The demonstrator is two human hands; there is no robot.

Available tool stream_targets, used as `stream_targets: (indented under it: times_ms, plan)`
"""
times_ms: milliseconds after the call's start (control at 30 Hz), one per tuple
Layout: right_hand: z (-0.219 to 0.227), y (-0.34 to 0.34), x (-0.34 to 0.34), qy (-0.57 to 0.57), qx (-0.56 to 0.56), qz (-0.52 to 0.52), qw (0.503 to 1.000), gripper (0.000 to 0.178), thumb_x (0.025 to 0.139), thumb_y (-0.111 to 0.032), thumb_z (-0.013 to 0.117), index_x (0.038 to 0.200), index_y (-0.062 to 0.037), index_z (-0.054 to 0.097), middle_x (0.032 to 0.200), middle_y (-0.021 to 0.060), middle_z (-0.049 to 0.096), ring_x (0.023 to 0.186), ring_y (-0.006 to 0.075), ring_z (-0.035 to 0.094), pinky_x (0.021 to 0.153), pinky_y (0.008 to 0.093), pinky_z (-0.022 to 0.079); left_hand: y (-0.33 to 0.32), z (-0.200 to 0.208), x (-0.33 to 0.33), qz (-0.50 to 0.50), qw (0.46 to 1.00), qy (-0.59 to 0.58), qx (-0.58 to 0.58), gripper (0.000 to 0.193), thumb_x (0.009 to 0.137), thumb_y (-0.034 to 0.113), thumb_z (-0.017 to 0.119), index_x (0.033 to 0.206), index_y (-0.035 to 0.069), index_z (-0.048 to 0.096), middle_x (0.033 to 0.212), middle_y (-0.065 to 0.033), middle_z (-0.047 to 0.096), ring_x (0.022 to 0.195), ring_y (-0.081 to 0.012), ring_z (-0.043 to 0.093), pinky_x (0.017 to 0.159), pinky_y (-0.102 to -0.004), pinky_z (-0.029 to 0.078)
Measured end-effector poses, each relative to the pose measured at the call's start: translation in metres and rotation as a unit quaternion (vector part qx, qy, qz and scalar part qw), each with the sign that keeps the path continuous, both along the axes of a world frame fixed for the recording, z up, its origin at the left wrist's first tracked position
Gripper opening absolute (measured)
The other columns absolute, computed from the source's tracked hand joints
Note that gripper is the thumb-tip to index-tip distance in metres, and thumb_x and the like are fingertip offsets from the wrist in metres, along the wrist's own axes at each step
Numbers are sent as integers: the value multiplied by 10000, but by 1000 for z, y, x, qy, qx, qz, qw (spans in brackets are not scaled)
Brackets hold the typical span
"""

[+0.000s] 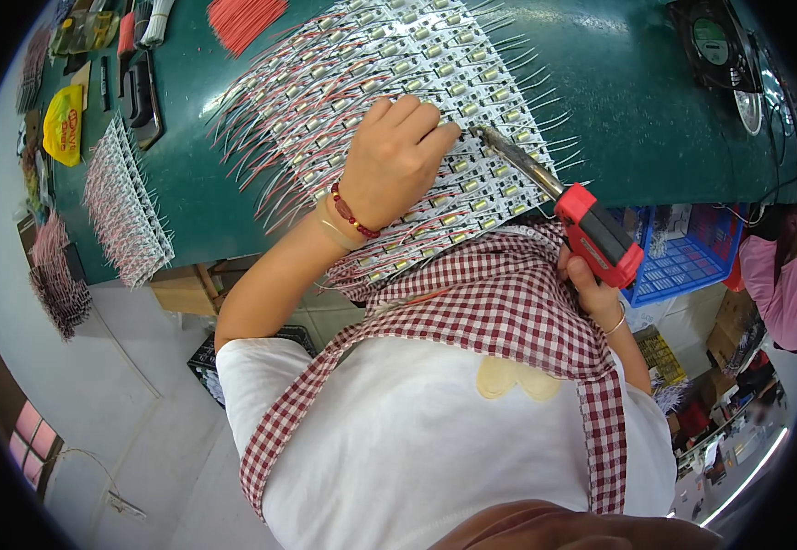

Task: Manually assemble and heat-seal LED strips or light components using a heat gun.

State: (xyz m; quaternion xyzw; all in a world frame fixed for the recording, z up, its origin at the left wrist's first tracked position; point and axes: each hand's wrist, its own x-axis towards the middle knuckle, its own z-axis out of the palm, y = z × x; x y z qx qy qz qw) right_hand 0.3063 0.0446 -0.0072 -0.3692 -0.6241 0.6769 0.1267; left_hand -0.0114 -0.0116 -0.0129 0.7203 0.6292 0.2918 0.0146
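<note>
A large panel of white circuit boards (472, 101) lies across the green table's near edge. Rows of small components cover it, with red and white wires along its left side and short pale wires along its right. My left hand (398, 151) rests over the panel's middle, fingers curled and pinched together; whatever is between the fingertips is hidden. In my right hand (591, 289) is a red and black soldering gun (600, 236), gripped by its handle. Its metal tip points left and reaches the boards close to my left fingertips.
Bundled red wires (244, 23) lie at the far side of the green table (618, 110). Leftward are a smaller wired board panel (128, 206), a yellow bag (63, 126) and a black marker (104, 82). A black fan (714, 44) stands far right, above a blue crate (687, 266).
</note>
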Motion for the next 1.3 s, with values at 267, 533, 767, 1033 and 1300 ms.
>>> stream_targets:
  times_ms: [267,533,767,1033,1300]
  plan:
    - [6,0,-4,31,20,-21,999,219,890,-160,628,1029,10,616,891,52,636,819,154,595,740,303,483,0,1,1,20,1000,-8,-5,155,701,19,683,830,97,646,685,-30,480,678,-214,496,615,-337,380]
    - [2,1,-2,28,5,1,1000,203,890,-141,625,1028,7,618,888,54,635,811,154,592,732,303,483,0,2,1,24,1000,-7,-11,153,704,20,682,831,96,646,688,-33,487,679,-217,500,612,-336,380]
    - [6,0,-8,32,28,-17,999,186,893,-173,628,941,6,613,813,50,618,738,141,576,674,285,469,0,1,1,26,1000,-5,-6,148,704,23,684,832,90,652,698,-37,498,682,-220,505,615,-335,385]
    - [11,0,-10,47,3,-39,998,332,904,-278,617,1045,12,537,729,63,569,612,125,515,565,262,425,0,2,1,25,1000,-7,-13,149,709,28,682,841,88,649,715,-40,504,694,-222,510,624,-342,388]
    - [6,-2,-4,45,45,-8,998,494,913,-341,604,1226,20,477,701,78,546,577,130,492,536,266,418,0,7,3,36,999,15,-36,160,713,31,680,853,88,630,751,-42,511,729,-223,513,651,-342,383]
